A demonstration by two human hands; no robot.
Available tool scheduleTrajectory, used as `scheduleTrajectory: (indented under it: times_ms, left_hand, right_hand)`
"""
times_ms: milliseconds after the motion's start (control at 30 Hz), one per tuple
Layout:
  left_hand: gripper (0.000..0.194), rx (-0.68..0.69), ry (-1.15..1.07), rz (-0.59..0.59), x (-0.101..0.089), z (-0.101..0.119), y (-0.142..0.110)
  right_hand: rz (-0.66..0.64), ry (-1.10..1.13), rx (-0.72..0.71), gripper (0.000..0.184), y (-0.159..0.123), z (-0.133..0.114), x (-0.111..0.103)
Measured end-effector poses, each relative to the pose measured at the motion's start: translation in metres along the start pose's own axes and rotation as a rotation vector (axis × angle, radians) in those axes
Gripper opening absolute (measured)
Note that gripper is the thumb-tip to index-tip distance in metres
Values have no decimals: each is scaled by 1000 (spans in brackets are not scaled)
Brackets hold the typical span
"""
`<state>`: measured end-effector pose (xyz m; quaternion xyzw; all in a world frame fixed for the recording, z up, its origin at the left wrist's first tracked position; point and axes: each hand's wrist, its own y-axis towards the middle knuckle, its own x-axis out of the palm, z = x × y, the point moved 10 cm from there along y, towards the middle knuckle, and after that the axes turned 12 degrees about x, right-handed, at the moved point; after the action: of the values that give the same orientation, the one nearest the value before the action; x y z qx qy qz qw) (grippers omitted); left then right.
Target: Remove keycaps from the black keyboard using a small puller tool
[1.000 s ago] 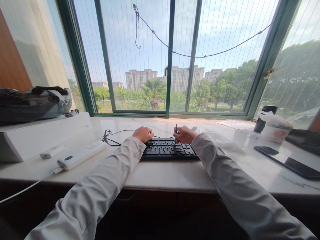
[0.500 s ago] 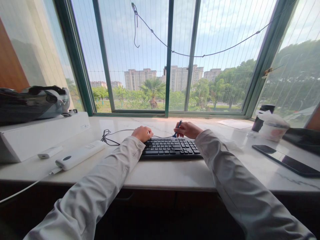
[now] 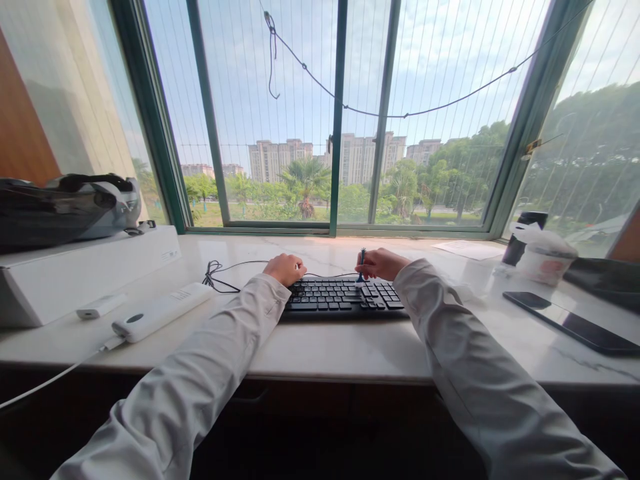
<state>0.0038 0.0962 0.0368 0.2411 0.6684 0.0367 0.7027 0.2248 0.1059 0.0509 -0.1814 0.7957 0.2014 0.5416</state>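
A black keyboard (image 3: 325, 297) lies on the marble-patterned counter in front of me. My left hand (image 3: 286, 269) is closed at its far left corner, fingers curled over the edge and partly hidden. Between the fingertips of my right hand (image 3: 383, 264) is a slim blue brush (image 3: 362, 263), held nearly upright. Its pale bristle end points down at the keys on the right half of the keyboard, and it appears to touch them.
Left of the keyboard are a coiled black cable (image 3: 215, 277), a white power bank (image 3: 163, 312) with a lead, and a white box (image 3: 90, 273) carrying a dark visor-like object. To the right lie a phone (image 3: 570, 322), a bagged cup (image 3: 545, 257) and paper (image 3: 469, 249). A window stands behind.
My right hand lifted the brush to the keyboard's far edge, tilting it, then brought it down upright on keys farther right. My left hand has stayed put.
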Motion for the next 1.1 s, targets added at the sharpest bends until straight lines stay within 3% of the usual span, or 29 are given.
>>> scheduleTrajectory:
  times_ms: [133, 267, 467, 700, 833, 1100]
  left_hand:
    - [30, 5, -2, 0, -1, 2, 0]
    - [31, 3, 5, 8, -2, 2, 0]
    - [32, 7, 2, 1, -2, 2, -1]
    - [31, 12, 4, 5, -3, 3, -1]
    - [31, 10, 4, 11, -3, 3, -1]
    - [30, 10, 6, 7, -2, 3, -1]
  right_hand:
    - [37, -68, 22, 22, -5, 3, -11]
    - [132, -2, -15, 22, -10, -15, -19]
    - [122, 120, -147, 26, -7, -44, -1]
    - [57, 255, -151, 32, 1, -43, 15]
    - [10, 179, -126, 28, 2, -40, 22]
    - [6, -48, -102, 26, -9, -36, 8]
